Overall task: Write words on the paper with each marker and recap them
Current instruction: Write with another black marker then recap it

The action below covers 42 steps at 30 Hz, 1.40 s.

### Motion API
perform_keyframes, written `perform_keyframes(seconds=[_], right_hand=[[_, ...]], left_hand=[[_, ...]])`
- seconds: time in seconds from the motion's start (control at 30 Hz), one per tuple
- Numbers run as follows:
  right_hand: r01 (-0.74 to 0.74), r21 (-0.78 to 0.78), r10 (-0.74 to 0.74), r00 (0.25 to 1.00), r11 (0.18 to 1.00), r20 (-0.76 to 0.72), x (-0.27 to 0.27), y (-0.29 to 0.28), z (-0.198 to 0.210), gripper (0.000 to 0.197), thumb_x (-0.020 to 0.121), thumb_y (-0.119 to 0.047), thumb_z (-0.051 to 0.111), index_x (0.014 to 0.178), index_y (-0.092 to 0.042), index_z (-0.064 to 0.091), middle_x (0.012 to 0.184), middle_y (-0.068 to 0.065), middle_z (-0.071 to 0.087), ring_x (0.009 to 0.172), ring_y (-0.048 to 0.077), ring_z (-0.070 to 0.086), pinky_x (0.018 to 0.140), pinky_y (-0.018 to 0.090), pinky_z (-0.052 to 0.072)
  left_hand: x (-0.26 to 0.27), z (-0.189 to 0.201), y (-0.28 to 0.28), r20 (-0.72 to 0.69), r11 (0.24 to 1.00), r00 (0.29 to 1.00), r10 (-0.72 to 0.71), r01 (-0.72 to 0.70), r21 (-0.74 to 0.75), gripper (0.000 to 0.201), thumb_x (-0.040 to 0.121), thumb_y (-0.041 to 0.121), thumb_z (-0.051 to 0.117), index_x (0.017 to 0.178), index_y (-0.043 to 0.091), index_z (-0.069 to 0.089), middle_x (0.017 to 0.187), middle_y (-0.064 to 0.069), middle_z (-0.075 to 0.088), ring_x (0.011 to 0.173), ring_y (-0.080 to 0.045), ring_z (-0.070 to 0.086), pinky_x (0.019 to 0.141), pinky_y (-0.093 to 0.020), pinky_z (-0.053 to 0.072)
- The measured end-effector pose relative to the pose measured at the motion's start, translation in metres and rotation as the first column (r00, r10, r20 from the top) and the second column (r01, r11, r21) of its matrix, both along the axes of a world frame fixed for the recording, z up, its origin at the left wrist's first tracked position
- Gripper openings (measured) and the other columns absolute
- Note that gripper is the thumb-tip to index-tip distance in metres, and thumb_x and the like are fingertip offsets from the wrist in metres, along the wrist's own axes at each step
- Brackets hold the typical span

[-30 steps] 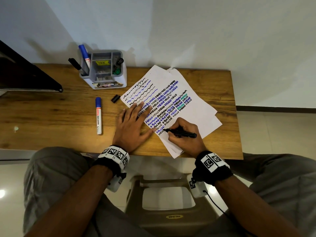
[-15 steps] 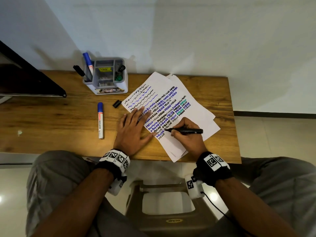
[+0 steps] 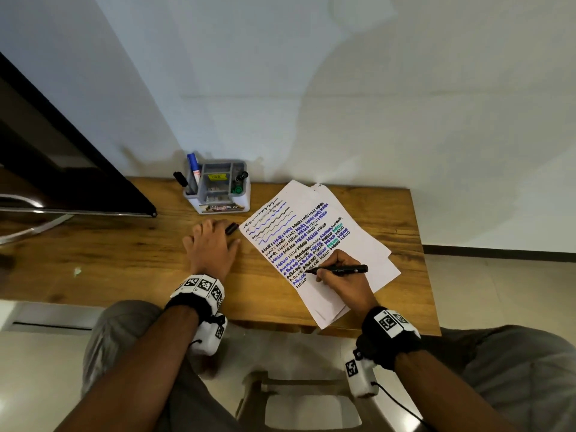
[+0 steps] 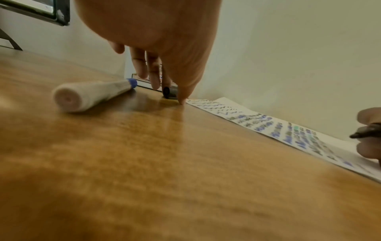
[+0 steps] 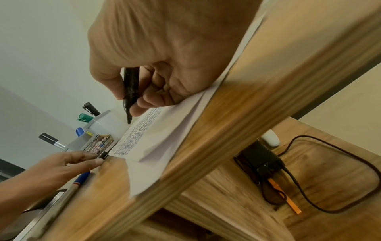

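White paper (image 3: pixel 358 244) covered in rows of coloured words lies on the right of the wooden table (image 3: pixel 124 263). My right hand (image 3: pixel 339 275) pinches an uncapped black marker (image 3: pixel 341 270) and rests on the paper (image 5: pixel 169 130), with the marker (image 5: pixel 131 91) tip just off the written lines. My left hand (image 3: pixel 212 244) lies on the table left of the paper, fingers straight, fingertips at a loose black cap (image 3: pixel 232 228). In the left wrist view the fingers (image 4: pixel 153 78) reach down to the cap (image 4: pixel 167 93). A white marker with a blue cap (image 4: pixel 90 96) lies under that hand.
A grey organizer (image 3: pixel 218 188) with blue, black and green markers stands at the back against the wall. A dark monitor (image 3: pixel 62 169) fills the left side. A stool (image 3: pixel 311 400) sits under the table's front edge. A cable and adapter (image 5: pixel 261 156) hang below the tabletop.
My left hand has left the paper and moved left and back to the black cap, covering the white marker. The right hand stays on the paper with the black marker.
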State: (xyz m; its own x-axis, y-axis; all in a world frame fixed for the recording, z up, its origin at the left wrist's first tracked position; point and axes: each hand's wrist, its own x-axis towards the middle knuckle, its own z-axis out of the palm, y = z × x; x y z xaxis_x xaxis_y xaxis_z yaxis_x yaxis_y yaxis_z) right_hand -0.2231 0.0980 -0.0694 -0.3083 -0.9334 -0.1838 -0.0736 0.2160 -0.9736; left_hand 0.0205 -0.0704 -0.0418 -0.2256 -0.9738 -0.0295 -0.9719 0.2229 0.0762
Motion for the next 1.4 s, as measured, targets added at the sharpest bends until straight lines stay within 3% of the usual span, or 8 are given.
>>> perform_keyframes(seconds=[0.1, 0.27, 0.43, 0.63, 0.77, 0.9, 1.13, 1.4], right_hand=[[-0.005, 0.016, 0.005, 1.0, 1.0, 0.017, 0.0, 0.001, 0.002, 0.033, 0.078, -0.034, 0.073, 0.091, -0.005, 0.066, 0.093, 0.005, 0.073, 0.091, 0.023, 0.068, 0.086, 0.04, 0.054], [-0.032, 0.036, 0.031, 0.999, 0.999, 0.039, -0.002, -0.003, 0.004, 0.011, 0.091, -0.009, 0.073, 0.096, -0.002, 0.066, 0.09, 0.015, 0.074, 0.079, 0.018, 0.068, 0.076, 0.032, 0.053], [0.0, 0.042, -0.004, 0.995, 0.999, 0.097, -0.003, -0.006, 0.01, 0.014, 0.093, -0.008, 0.072, 0.101, 0.001, 0.066, 0.091, 0.014, 0.076, 0.078, 0.023, 0.068, 0.08, 0.034, 0.056], [0.029, 0.014, -0.03, 0.994, 0.999, 0.104, 0.002, 0.001, 0.03, 0.017, 0.09, -0.008, 0.076, 0.103, 0.0, 0.069, 0.1, 0.013, 0.076, 0.083, 0.02, 0.069, 0.081, 0.032, 0.056], [-0.029, -0.063, 0.036, 0.993, 0.998, 0.109, 0.011, 0.006, 0.051, 0.016, 0.091, -0.002, 0.073, 0.107, -0.002, 0.073, 0.11, 0.007, 0.075, 0.094, 0.013, 0.071, 0.078, 0.026, 0.058], [-0.056, -0.104, 0.074, 0.981, 0.993, 0.181, 0.017, 0.009, 0.058, 0.018, 0.099, -0.001, 0.06, 0.113, 0.001, 0.072, 0.112, 0.016, 0.074, 0.089, 0.017, 0.071, 0.077, 0.026, 0.058], [-0.071, -0.093, 0.084, 0.987, 0.993, 0.137, 0.027, 0.008, 0.057, 0.016, 0.097, -0.001, 0.063, 0.112, 0.005, 0.065, 0.11, 0.017, 0.072, 0.091, 0.022, 0.072, 0.079, 0.03, 0.059], [-0.083, -0.103, 0.093, 0.991, 0.991, 0.096, 0.033, 0.003, 0.061, 0.015, 0.091, -0.008, 0.074, 0.106, -0.008, 0.078, 0.107, 0.003, 0.077, 0.101, 0.018, 0.071, 0.082, 0.028, 0.06]], left_hand=[[-0.002, 0.0, -0.009, 0.021, 1.0, 1.0, -0.018, 0.018, 0.01, 0.037, 0.094, 0.046, 0.054, 0.119, 0.02, 0.061, 0.124, -0.008, 0.057, 0.118, -0.03, 0.048, 0.093, -0.045, 0.034], [-0.004, 0.014, -0.003, -0.018, 0.999, 0.999, -0.038, 0.037, -0.036, 0.027, 0.094, 0.043, 0.054, 0.108, 0.021, 0.064, 0.115, -0.004, 0.064, 0.113, -0.028, 0.052, 0.091, -0.044, 0.031], [0.007, 0.042, 0.036, -0.24, 0.996, 0.971, -0.007, -0.015, -0.091, 0.013, 0.092, 0.039, 0.062, 0.1, 0.029, 0.064, 0.094, 0.01, 0.068, 0.094, -0.017, 0.057, 0.078, -0.035, 0.02], [0.006, 0.038, 0.078, -0.632, 0.932, 0.774, 0.028, 0.208, 0.296, 0.018, 0.089, 0.025, 0.072, 0.105, 0.028, 0.065, 0.094, 0.015, 0.068, 0.087, 0.0, 0.063, 0.087, -0.034, 0.056], [-0.003, 0.028, 0.082, -0.652, 0.911, 0.757, -0.03, 0.289, 0.295, 0.02, 0.087, 0.027, 0.074, 0.095, 0.041, 0.062, 0.092, 0.021, 0.069, 0.088, 0.003, 0.065, 0.094, -0.043, 0.053], [0.0, 0.023, 0.08, -0.67, 0.908, 0.741, -0.037, 0.305, 0.288, 0.023, 0.085, 0.031, 0.075, 0.088, 0.05, 0.061, 0.089, 0.025, 0.07, 0.087, 0.007, 0.064, 0.096, -0.048, 0.049], [-0.001, 0.028, 0.083, -0.744, 0.904, 0.666, -0.053, 0.349, 0.249, 0.023, 0.086, 0.017, 0.075, 0.105, 0.029, 0.07, 0.096, 0.017, 0.07, 0.089, 0.006, 0.062, 0.075, -0.009, 0.045], [0.001, 0.028, 0.083, -0.826, 0.867, 0.56, -0.064, 0.441, 0.232, 0.019, 0.089, 0.014, 0.072, 0.104, 0.026, 0.071, 0.094, 0.012, 0.071, 0.089, 0.002, 0.063, 0.075, -0.009, 0.045]])
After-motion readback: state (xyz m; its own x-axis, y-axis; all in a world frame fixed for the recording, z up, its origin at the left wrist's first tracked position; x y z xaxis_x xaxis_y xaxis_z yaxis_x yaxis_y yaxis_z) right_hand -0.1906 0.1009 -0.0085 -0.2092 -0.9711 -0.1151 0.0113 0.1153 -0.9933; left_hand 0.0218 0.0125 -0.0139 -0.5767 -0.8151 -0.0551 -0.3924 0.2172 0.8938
